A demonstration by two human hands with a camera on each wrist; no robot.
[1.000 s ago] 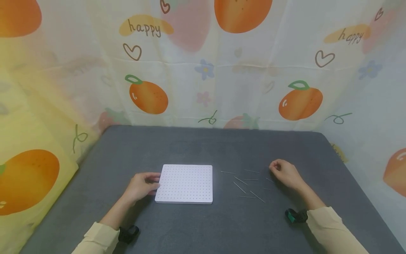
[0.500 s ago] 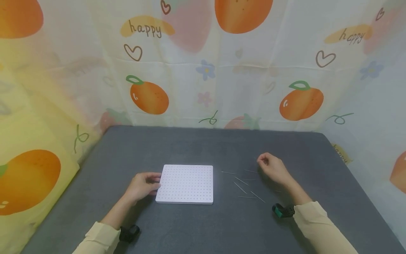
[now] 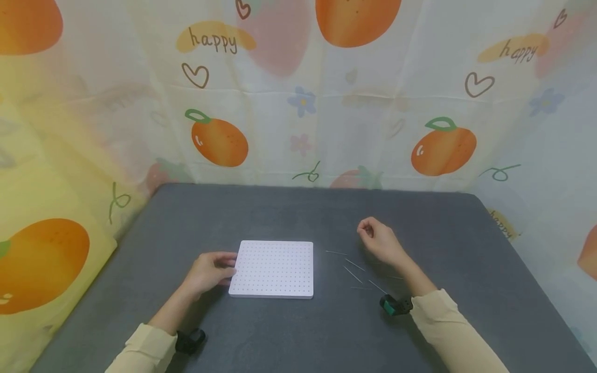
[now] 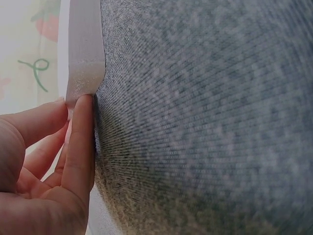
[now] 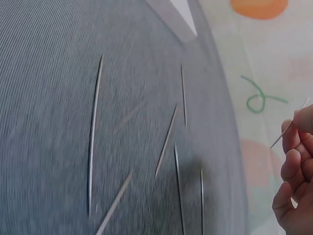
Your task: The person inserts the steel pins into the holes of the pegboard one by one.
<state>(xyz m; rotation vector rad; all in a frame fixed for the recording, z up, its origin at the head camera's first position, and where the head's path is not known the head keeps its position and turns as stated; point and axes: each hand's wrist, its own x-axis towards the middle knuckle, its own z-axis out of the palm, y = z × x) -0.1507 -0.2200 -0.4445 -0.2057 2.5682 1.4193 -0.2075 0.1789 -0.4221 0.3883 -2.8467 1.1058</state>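
A white pegboard (image 3: 272,269) with rows of small holes lies flat left of the table's middle. My left hand (image 3: 207,272) pinches its left edge; in the left wrist view the thumb and a fingertip meet the board's corner (image 4: 83,78). Raised over the table to the right of the board is my right hand (image 3: 379,242). Between its thumb and forefinger it pinches a thin, pointed needle (image 5: 281,137), slanted in the right wrist view. Several similar loose needles (image 3: 336,252) lie scattered between the board and the right forearm, partly hidden by that arm.
The dark grey cloth-covered table (image 3: 289,336) extends beyond the board on all sides. A patterned curtain (image 3: 303,140) hangs behind its far edge and along both sides. Dark wrist straps (image 3: 188,342) sit at both sleeves.
My right hand has moved left and slightly away from me, passing over the loose needles toward the pegboard. The left hand and the board have stayed in place.
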